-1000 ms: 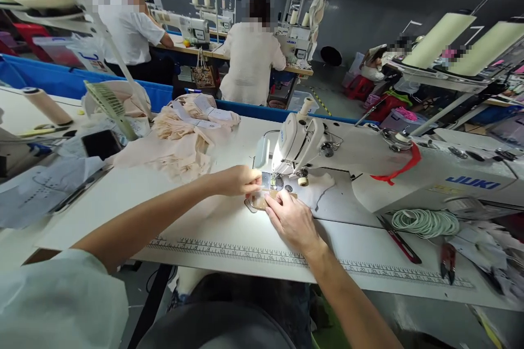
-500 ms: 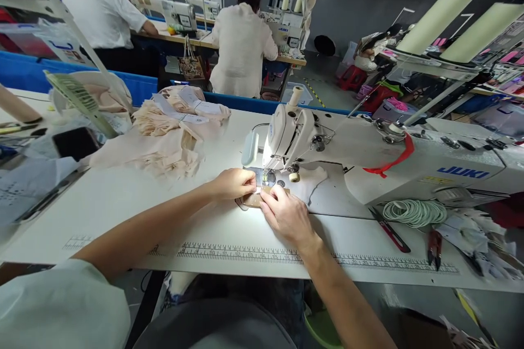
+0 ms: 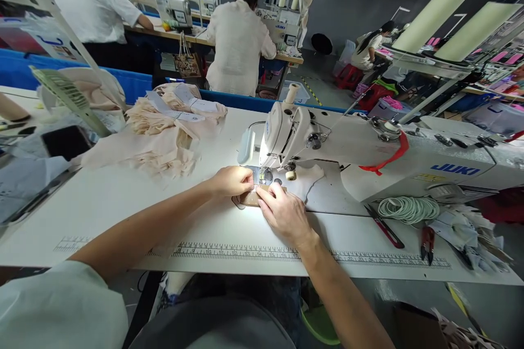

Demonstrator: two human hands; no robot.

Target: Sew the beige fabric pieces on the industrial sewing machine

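Under the lit needle area of the white sewing machine (image 3: 282, 136) lies a small brown flat piece (image 3: 248, 199), with a thin light fabric edge at its top. My left hand (image 3: 234, 180) is closed, thumb and fingertips pinched at the upper left of this piece, close to the presser foot. From the right, my right hand (image 3: 284, 214) presses its bent fingers and thumb down on the piece. The fingers hide part of it. Just right of the needle, a pale fabric scrap (image 3: 309, 180) lies on the machine bed.
Beige fabric bundles (image 3: 164, 114) lie at the left, near a phone (image 3: 66, 142) and a green fan (image 3: 67, 98). At the right are tweezers (image 3: 385, 227), red thread snips (image 3: 427, 243) and a coil of pale cord (image 3: 408, 209). Co-workers sit beyond the blue partition.
The whole view has shifted slightly, with the scene moving a little left. Both hands keep nearly the same hold by the needle. A far-right person's head has come up.
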